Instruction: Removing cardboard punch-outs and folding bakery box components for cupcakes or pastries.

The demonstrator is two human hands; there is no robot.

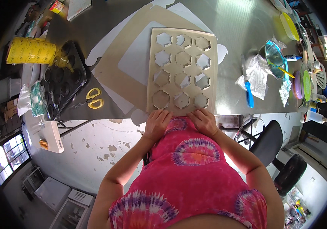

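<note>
A tan cardboard insert (173, 68) with rows of notched round cut-outs lies in front of me, its near edge at the table's front edge. At that edge my left hand (157, 124) has its fingers curled over the left corner. My right hand (204, 122) grips the same edge near the right corner, its fingers bent in the same way. Part of each hand's fingertips is hidden. Beneath the insert, fanned out to the left, are a larger brown cardboard sheet (112, 63) and white card pieces (134, 57) with curved tabs.
Scissors with yellow handles (91, 101) lie left, beside a dark muffin tin (66, 76) and a yellow printed roll (31, 51). To the right are a blue-handled spatula (249, 95), crumpled white paper (258, 72) and a bowl (274, 53) smeared with blue. A black chair (266, 143) stands right.
</note>
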